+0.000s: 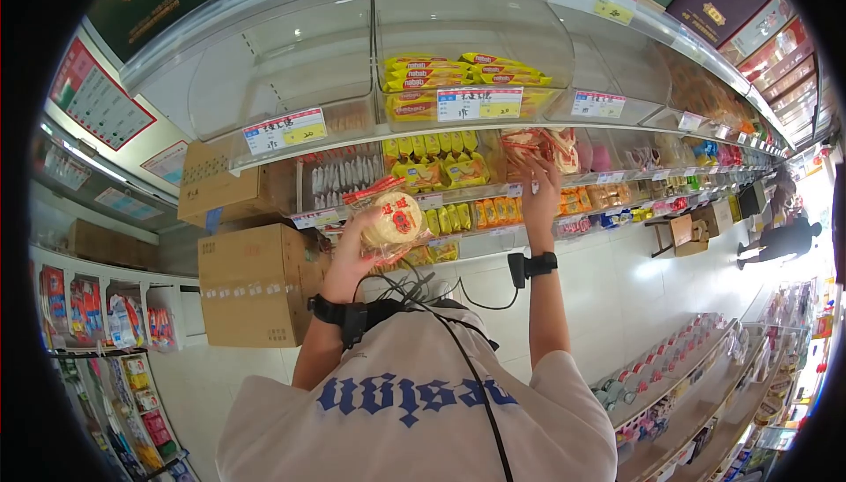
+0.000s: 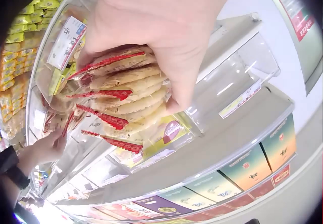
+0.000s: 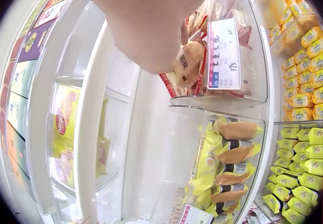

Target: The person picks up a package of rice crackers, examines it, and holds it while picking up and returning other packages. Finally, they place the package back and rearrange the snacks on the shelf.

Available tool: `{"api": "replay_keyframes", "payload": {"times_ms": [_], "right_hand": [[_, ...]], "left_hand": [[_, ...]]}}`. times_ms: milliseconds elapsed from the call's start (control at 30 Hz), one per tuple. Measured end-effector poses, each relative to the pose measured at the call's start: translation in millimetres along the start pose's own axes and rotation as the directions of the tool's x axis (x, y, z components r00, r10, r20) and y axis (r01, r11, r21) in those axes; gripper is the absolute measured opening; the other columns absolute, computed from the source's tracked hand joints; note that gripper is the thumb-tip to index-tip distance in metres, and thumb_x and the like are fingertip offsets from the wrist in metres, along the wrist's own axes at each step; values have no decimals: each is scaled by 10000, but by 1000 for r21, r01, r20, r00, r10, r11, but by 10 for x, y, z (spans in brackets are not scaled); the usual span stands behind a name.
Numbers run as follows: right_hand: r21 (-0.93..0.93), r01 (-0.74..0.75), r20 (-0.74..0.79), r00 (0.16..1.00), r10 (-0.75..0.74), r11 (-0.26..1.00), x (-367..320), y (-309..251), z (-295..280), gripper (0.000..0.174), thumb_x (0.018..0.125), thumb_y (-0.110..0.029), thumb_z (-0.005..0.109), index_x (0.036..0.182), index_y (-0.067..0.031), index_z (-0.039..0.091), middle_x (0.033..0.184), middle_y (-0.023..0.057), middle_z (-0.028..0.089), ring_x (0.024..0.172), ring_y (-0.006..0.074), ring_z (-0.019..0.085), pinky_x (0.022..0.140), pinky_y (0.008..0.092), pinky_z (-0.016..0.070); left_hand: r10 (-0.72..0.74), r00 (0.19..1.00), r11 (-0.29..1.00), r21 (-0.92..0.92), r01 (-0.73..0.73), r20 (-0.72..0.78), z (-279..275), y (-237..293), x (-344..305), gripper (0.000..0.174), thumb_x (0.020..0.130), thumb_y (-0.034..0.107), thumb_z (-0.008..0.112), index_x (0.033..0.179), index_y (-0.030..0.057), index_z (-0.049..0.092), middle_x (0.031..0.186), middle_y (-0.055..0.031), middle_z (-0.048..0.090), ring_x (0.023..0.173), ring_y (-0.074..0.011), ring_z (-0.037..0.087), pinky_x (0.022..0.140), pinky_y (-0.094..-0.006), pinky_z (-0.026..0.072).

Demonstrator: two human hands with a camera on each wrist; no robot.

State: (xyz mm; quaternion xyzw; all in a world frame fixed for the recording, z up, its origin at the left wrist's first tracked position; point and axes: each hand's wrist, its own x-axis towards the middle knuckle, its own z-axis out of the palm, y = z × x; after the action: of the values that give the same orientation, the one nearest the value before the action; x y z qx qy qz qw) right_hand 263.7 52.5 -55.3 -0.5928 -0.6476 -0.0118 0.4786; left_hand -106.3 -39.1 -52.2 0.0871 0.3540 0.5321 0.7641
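Observation:
My left hand (image 1: 350, 248) grips several round, flat pastries (image 1: 392, 220) in clear packets with red printing. In the left wrist view the packets (image 2: 126, 90) are stacked face to face, their red serrated ends sticking out, with thumb and fingers spread around the stack. My right hand (image 1: 539, 191) reaches to a clear shelf bin of the same red-edged packets (image 1: 564, 149). A tilted packet with a barcode (image 3: 191, 62) lies at its fingers by the bin's rim; most of the fingers are hidden behind the hand in the right wrist view.
Beside that bin are yellow-green snack packs (image 1: 441, 169), with orange packs (image 1: 498, 211) lower down. Yellow wafer packs (image 1: 467, 72) fill a bin above. Cardboard boxes (image 1: 251, 288) stand at the left. A price tag (image 3: 223, 52) fronts the right hand's bin. Another shelf (image 1: 679, 376) stands behind, right.

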Motion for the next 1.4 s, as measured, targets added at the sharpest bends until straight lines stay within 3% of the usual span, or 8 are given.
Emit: {"api": "replay_keyframes", "payload": {"times_ms": [233, 433, 567, 733, 900, 1100, 1233, 1400], "right_hand": [[204, -129, -51, 989, 142, 971, -20, -447, -480, 216, 922, -25, 652, 1131, 4, 696, 1084, 153, 690, 1003, 306, 661, 902, 377, 510], [426, 209, 91, 958, -272, 880, -130, -1514, -497, 233, 870, 79, 662, 1085, -9, 674, 1146, 146, 676, 1122, 315, 650, 935, 381, 520], [588, 175, 256, 886, -387, 789, -268, -1700, -344, 260, 855, 118, 658, 1074, -21, 659, 1223, 146, 640, 1206, 338, 618, 976, 406, 525], [626, 172, 332, 823, -460, 760, -319, -1724, -236, 325, 853, 97, 671, 1152, -26, 636, 1268, 153, 590, 1224, 353, 588, 1011, 424, 498], [645, 167, 384, 772, -506, 745, -238, -1831, -262, 376, 817, 27, 749, 1173, -38, 644, 1222, 161, 583, 1191, 342, 575, 1028, 419, 483], [635, -389, 515, 857, 9, 668, -399, -2011, -18, 604, 870, -131, 794, 1381, -7, 497, 1268, 135, 580, 1246, 241, 533, 1049, 355, 457], [589, -676, 760, 649, -20, 444, -438, -1920, 59, 707, 930, -182, 756, 1481, 22, 363, 1365, 107, 548, 1260, 183, 520, 1065, 346, 441], [520, -817, 854, 497, -153, 249, -411, -1950, -16, 660, 952, -197, 737, 1468, 32, 394, 1359, 101, 565, 1235, 158, 543, 1063, 342, 444]], "left_hand": [[84, 995, 992, 94, -89, 54, -38, -31, 30, 633, 790, -127, 732, 1353, 74, 524, 1400, -121, 527, 1280, -256, 546, 1059, -366, 483], [93, 975, 982, 140, -123, 204, 127, -29, 46, 618, 827, -104, 715, 1380, 79, 510, 1416, -128, 529, 1303, -264, 534, 1076, -373, 469], [-161, 955, 904, -352, 244, 249, 476, 139, -65, 651, 844, -52, 751, 1416, 79, 471, 1420, -133, 516, 1320, -245, 514, 1080, -379, 462], [258, 911, 860, 354, -368, 321, -53, -83, 53, 732, 807, -71, 778, 1437, 66, 430, 1441, -125, 485, 1326, -261, 507, 1111, -376, 413], [290, 875, 713, 522, -468, 388, -273, -58, 42, 662, 818, -110, 729, 1408, 58, 480, 1418, -131, 509, 1322, -280, 521, 1104, -375, 420], [135, 976, 991, 0, -137, 173, 455, 163, -354, 519, 905, 61, 700, 1383, 12, 503, 1303, -126, 612, 1169, -230, 641, 979, -357, 534], [223, 963, 888, 376, -265, 151, 347, 142, -471, 527, 922, 158, 707, 1375, -12, 497, 1268, -125, 632, 1112, -199, 664, 922, -352, 560], [203, 979, 961, 200, -193, -32, 436, 124, -478, 599, 907, 121, 725, 1414, -21, 441, 1292, -138, 606, 1131, -205, 651, 901, -347, 555]]}}
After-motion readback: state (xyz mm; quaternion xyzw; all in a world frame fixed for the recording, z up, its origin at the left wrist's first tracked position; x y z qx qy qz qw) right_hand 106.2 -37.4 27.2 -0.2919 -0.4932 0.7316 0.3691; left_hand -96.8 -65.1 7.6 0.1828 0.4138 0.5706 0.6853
